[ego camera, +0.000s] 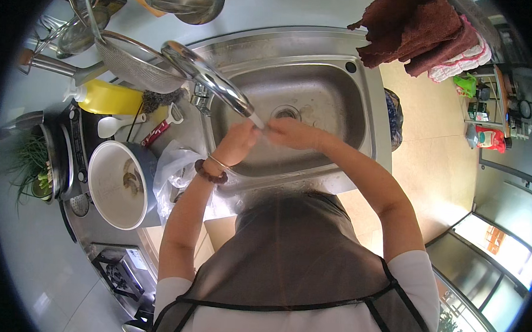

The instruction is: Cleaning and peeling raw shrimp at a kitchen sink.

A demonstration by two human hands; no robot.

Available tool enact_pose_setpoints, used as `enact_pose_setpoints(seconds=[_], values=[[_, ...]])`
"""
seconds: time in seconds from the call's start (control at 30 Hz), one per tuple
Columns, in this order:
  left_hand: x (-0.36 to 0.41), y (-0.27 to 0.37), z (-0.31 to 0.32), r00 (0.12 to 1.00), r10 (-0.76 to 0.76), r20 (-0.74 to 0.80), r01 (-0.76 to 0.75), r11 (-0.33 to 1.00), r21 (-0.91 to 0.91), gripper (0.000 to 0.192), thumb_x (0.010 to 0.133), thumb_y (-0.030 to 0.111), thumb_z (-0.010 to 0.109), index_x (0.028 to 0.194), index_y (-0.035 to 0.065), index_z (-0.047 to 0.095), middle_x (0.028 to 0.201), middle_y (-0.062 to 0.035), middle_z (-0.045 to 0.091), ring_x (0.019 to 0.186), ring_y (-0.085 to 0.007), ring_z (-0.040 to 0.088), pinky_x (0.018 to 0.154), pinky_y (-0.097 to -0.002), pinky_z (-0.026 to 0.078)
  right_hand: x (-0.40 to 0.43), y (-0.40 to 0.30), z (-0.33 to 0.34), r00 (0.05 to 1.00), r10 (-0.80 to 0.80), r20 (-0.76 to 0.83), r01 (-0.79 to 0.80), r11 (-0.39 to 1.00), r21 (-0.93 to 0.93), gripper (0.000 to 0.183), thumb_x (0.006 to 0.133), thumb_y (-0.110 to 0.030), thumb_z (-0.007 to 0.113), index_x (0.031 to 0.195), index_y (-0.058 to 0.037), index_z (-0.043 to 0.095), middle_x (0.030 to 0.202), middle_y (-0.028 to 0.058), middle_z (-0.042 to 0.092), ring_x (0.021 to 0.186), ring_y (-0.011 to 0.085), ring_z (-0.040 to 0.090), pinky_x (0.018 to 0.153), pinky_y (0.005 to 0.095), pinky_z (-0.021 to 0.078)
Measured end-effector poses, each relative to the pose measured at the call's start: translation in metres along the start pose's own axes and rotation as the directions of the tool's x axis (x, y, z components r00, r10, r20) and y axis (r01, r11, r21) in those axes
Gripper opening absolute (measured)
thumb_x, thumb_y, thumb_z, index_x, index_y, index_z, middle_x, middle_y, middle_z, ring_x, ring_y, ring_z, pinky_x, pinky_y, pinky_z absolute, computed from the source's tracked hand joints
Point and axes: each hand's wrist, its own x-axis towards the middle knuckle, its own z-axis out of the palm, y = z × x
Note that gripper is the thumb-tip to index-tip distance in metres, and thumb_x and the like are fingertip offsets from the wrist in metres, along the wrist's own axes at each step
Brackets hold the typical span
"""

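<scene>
My left hand (240, 142), with a bracelet (212, 173) and a thin bangle at the wrist, is just under the mouth of the chrome faucet (220, 86). Close by on the right is my right hand (294, 134), its fingers bent toward the left one. A white stream of water (257, 121) runs down between them. Both hands are over the stainless steel sink (327, 93), near its drain (286, 112). Whether anything small is pinched in the fingers is hidden. Left of the sink, a white-lined bucket (109, 181) holds several shrimp (133, 180).
A clear plastic bag (177, 169) lies between bucket and sink. Behind are a red-handled peeler (161, 128), a white spoon (118, 125), a yellow soap bottle (111, 98) and a hanging mesh strainer (137, 64). Brown towels (410, 30) hang at the far right.
</scene>
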Motion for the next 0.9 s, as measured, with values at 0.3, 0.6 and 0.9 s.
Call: enact_pose_setpoints(seconds=[0.3, 0.6, 0.9], values=[[-0.001, -0.010, -0.003, 0.942, -0.222, 0.252, 0.252, 0.963, -0.097, 0.026, 0.086, 0.025, 0.040, 0.088, 0.0007, 0.049, 0.063, -0.0170, 0.051, 0.059, -0.0337, 0.052, 0.054, -0.0398, 0.039, 0.002, -0.013, 0.000, 0.997, -0.049, 0.062, 0.079, 0.684, -0.725, 0.022, 0.074, -0.024, 0.050, 0.075, -0.0037, 0.057, 0.068, 0.0136, 0.059, 0.063, 0.0330, 0.058, 0.065, 0.0431, 0.0446], [-0.001, -0.022, 0.003, 0.969, -0.078, 0.234, 0.049, 0.990, 0.129, 0.027, 0.086, 0.026, 0.041, 0.089, 0.0012, 0.051, 0.075, -0.0214, 0.054, 0.074, -0.0406, 0.051, 0.063, -0.0449, 0.038, -0.002, 0.039, -0.001, 0.964, -0.256, 0.069, 0.257, 0.839, -0.480, 0.017, 0.076, -0.016, 0.046, 0.079, -0.0019, 0.055, 0.081, 0.0145, 0.057, 0.071, 0.0315, 0.055, 0.063, 0.0401, 0.0432], [-0.022, -0.045, -0.007, 0.904, -0.412, 0.109, 0.427, 0.872, -0.239, 0.027, 0.086, 0.021, 0.042, 0.101, -0.0002, 0.048, 0.071, -0.0113, 0.054, 0.064, -0.0192, 0.054, 0.063, -0.0311, 0.042, -0.137, 0.055, -0.107, 0.805, 0.505, -0.313, -0.371, 0.838, 0.399, 0.017, 0.076, -0.012, 0.053, 0.088, -0.0003, 0.051, 0.075, 0.0040, 0.048, 0.069, 0.0113, 0.045, 0.064, 0.0279, 0.0404]])
